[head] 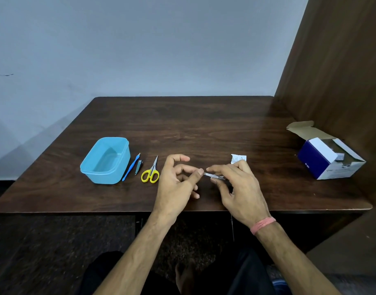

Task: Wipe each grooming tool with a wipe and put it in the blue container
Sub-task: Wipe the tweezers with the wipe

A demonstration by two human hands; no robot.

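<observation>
- The left hand [178,184] and right hand [238,186] both pinch a thin, flat silvery packet [213,176] above the dark wood-grain table [204,128].
- The rounded blue plastic container [106,160] sits at left.
- Beside it lie a slim blue stick [130,168], a small metal clipper [138,167] and yellow-handled scissors [151,172].

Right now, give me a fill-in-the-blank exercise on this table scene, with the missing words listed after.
1. The scissors have ____ handles.
2. The blue container holds ____ tools so far.
3. Both the left hand and the right hand pinch a thin ____ tool.
4. The open cardboard box sits on the table's ____ side.

Missing words: yellow; no; metal; right
</observation>
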